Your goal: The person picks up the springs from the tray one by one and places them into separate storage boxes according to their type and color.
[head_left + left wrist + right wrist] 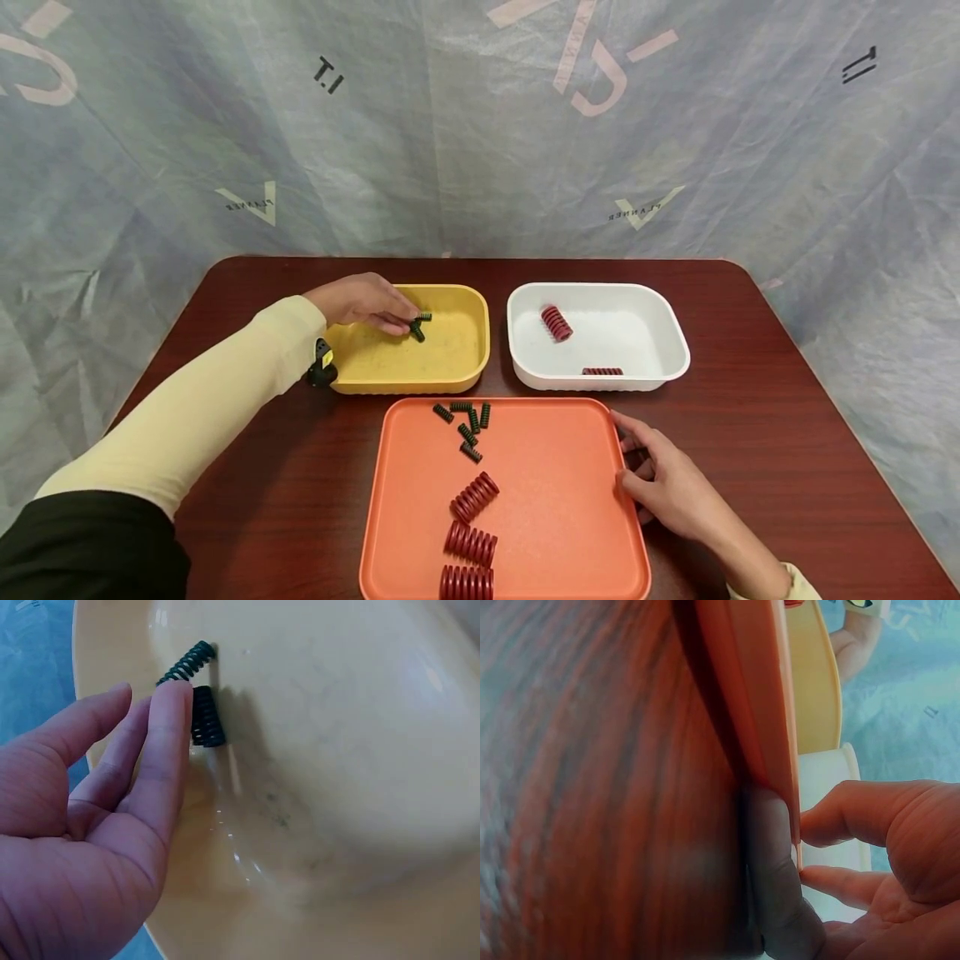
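My left hand (367, 304) reaches into the yellow bin (483, 333), its thumb apart from its nearly straight fingers. Just past the fingertips are two small dark green springs (208, 720), one partly behind a finger in the left wrist view. At the right side of the orange tray (555, 483), my right hand (667, 479) grips the rim, with one finger low against its outer side and the thumb at its edge. On the tray lie several green springs (468, 434) near the far edge and three thicker red springs (471, 543) closer to me.
A white bin (630, 333) with two red springs (556, 323) stands right of the yellow one, behind the tray. Everything sits on a dark reddish wooden table (750, 400). Grey printed sheeting (465, 150) hangs behind the table.
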Demonstrator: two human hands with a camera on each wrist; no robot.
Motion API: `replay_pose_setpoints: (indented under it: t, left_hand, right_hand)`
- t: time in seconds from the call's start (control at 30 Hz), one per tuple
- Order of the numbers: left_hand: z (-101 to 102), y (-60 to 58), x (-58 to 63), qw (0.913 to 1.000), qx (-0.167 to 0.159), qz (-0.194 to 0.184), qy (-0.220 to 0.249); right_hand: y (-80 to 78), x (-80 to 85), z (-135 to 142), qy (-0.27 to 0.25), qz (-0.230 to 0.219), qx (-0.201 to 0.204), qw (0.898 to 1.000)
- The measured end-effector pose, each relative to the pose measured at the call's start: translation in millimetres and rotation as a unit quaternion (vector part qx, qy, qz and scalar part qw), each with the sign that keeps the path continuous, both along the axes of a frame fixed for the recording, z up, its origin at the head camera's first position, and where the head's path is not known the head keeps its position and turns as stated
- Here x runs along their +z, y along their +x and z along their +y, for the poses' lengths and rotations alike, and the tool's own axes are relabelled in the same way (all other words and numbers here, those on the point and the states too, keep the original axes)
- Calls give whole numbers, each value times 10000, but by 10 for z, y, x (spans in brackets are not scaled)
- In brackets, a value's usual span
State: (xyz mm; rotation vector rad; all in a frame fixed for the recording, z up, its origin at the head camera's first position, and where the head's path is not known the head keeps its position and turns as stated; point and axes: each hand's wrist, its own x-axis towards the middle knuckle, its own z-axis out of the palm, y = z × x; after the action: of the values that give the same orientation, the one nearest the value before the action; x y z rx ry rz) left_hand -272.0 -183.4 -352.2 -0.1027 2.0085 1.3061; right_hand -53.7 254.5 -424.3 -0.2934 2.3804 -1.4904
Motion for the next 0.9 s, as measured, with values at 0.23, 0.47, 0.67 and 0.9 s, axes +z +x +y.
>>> replay_pose_setpoints:
  t: [0.23,0.47,0.67,0.9]
  left_hand:
    - [-31,4,65,9996,-181,130,153]
    - [-40,72,166,9981,-207,231,541]
    - [-34,271,316,9955,-238,377,835]
    - [-11,533,363,9894,-493,605,1222]
  right_hand:
    - [1,-10,14,2,12,-27,10000]
    - [-2,-7,24,-64,-67,-34,10000]
    - [-8,5,25,43,-88,-56,9999]
    - [-21,21,23,25,-151,-115,9998]
